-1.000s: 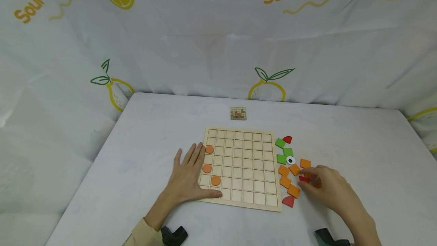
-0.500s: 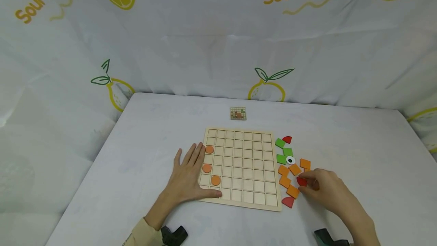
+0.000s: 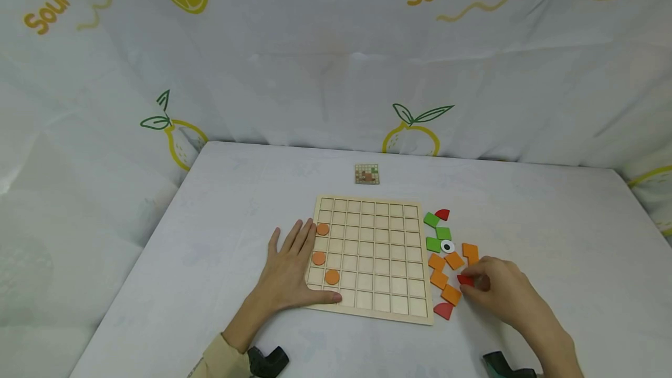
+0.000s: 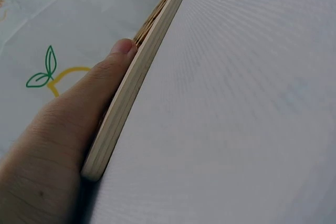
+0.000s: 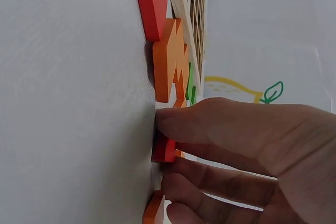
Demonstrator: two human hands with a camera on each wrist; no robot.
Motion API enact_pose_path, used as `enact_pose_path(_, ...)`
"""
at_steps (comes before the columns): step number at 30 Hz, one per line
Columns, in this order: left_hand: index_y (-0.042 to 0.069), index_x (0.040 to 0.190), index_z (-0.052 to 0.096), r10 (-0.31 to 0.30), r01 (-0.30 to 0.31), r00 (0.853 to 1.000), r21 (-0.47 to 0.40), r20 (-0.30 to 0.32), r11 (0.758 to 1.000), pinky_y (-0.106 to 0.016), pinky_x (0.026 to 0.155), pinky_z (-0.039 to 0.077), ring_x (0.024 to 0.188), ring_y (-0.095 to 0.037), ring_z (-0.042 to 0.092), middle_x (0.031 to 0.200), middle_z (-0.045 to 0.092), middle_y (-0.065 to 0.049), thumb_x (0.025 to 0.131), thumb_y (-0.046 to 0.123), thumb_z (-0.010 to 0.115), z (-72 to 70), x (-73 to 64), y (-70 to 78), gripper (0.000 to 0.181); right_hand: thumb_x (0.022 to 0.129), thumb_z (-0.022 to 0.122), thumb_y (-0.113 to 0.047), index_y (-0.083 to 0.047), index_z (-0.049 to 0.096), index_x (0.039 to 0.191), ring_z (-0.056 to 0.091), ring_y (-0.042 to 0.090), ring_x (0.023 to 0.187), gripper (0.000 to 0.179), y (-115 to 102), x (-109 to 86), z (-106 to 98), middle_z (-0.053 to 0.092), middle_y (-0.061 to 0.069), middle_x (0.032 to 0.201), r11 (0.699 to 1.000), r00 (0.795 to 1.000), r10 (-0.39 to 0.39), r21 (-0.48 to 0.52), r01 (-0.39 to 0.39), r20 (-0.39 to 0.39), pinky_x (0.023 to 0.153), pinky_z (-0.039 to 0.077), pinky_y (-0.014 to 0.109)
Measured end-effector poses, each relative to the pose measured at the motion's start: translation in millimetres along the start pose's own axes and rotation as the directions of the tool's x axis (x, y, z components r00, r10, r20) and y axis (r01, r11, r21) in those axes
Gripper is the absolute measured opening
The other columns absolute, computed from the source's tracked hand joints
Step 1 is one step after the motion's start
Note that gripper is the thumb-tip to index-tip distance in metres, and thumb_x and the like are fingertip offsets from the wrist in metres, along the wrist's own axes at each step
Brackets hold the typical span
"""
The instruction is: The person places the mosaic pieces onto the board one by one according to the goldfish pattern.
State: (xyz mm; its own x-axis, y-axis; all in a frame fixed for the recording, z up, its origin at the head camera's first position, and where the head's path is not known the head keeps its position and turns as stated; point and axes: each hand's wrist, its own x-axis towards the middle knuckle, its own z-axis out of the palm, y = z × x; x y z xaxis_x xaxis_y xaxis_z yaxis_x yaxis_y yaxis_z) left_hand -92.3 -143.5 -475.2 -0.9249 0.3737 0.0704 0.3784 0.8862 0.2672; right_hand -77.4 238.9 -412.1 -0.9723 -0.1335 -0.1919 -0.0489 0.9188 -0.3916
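Note:
My left hand (image 3: 286, 276) lies with straight fingers along the left side of the wooden grid board (image 3: 374, 311), its thumb across the near-left corner. In the left wrist view that thumb (image 4: 100, 80) rests along the board's edge (image 4: 131, 82). Three orange discs (image 3: 332, 277) sit in cells near the left side. To the right of the board, my right hand (image 3: 506, 290) pinches a red quarter-circle piece (image 3: 464, 280) between thumb and fingers, low over the table. The right wrist view has the red piece (image 5: 165, 149) between the thumb and the fingers, partly covered.
Several orange square tiles (image 3: 438, 279), green tiles (image 3: 443, 233), a white eye disc (image 3: 447, 247) and two more red quarter-circles (image 3: 443, 311) lie along the board's right side. A small pattern card (image 3: 367, 174) lies beyond the board.
My right hand has shifted slightly nearer, and the red quarter-circle has turned between its fingers. More of the orange tiles beyond it shows. The left hand and board stay put.

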Motion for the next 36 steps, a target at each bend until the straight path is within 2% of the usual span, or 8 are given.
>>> enact_pose_path(11, 0.009, 0.164, 0.012, -0.010, 0.011, 1.000, -0.015, 0.006, 1.000, -0.068, 0.124, 0.004, 0.162, -0.029, 0.011, 0.174, 0.012, -0.007, 0.061, 0.091, 0.065, 0.9, 0.9, 0.4, 0.143, 0.079, 0.084, -0.012, 0.000, 0.080, 0.095, 0.050, 0.014, 0.065, 0.020, -4, -2.8, 0, 0.062, -0.001, 0.071, 1.000, 0.999, -0.004, 0.002, 0.004, -0.051, 0.052, 0.042, 0.019)
enact_pose_path(15, 0.009, 0.165, 0.012, -0.008, 0.008, 1.000, -0.019, 0.009, 1.000, -0.068, 0.124, 0.003, 0.163, -0.029, 0.011, 0.174, 0.011, -0.006, 0.060, 0.091, 0.064, 0.4, 1.2, 0.3, 0.143, 0.079, 0.085, -0.014, -0.002, 0.081, 0.094, 0.046, 0.012, 0.063, 0.020, -8, -7.2, -1, 0.054, -0.002, 0.065, 0.999, 0.994, -0.042, 0.011, 0.043, -0.100, 0.051, 0.037, 0.020)
enact_pose_path(22, 0.006, 0.164, 0.017, 0.009, -0.009, 1.000, -0.028, -0.016, 1.000, -0.070, 0.123, 0.006, 0.161, -0.031, 0.016, 0.173, 0.016, -0.009, 0.061, 0.097, 0.058, 0.2, 0.6, -0.8, 0.143, 0.079, 0.087, -0.017, -0.003, 0.081, 0.097, 0.054, 0.011, 0.072, 0.024, -22, -8.5, -4, 0.069, -0.003, 0.078, 0.993, 0.988, -0.090, 0.059, 0.097, -0.122, 0.058, 0.046, 0.020)
enact_pose_path(26, 0.007, 0.164, 0.015, 0.009, -0.009, 1.000, -0.028, -0.010, 1.000, -0.069, 0.123, 0.005, 0.162, -0.031, 0.014, 0.173, 0.014, -0.008, 0.061, 0.096, 0.059, 0.7, 0.2, -1.1, 0.143, 0.079, 0.087, -0.017, -0.006, 0.082, 0.098, 0.055, 0.009, 0.074, 0.022, -32, -6.9, -3, 0.071, -0.005, 0.081, 0.988, 0.983, -0.126, 0.074, 0.136, -0.133, 0.059, 0.047, 0.020)
enact_pose_path(31, 0.008, 0.165, 0.012, 0.004, -0.004, 1.000, -0.023, 0.000, 1.000, -0.069, 0.124, 0.004, 0.162, -0.029, 0.012, 0.174, 0.012, -0.007, 0.061, 0.091, 0.064, 1.1, 0.6, -0.9, 0.143, 0.079, 0.087, -0.015, -0.008, 0.082, 0.097, 0.055, 0.008, 0.072, 0.020, -45, -4.8, -4, 0.068, -0.007, 0.078, 0.979, 0.972, -0.176, 0.080, 0.190, -0.157, 0.058, 0.045, 0.020)
enact_pose_path(36, 0.007, 0.164, 0.014, 0.009, -0.009, 1.000, -0.021, -0.011, 1.000, -0.069, 0.123, 0.006, 0.162, -0.031, 0.014, 0.173, 0.015, -0.008, 0.062, 0.094, 0.061, 0.8, 0.3, -1.1, 0.142, 0.079, 0.087, -0.016, -0.009, 0.082, 0.094, 0.054, 0.010, 0.072, 0.017, -57, -1.3, -3, 0.064, -0.009, 0.073, 0.974, 0.968, -0.199, 0.074, 0.212, -0.154, 0.058, 0.044, 0.020)
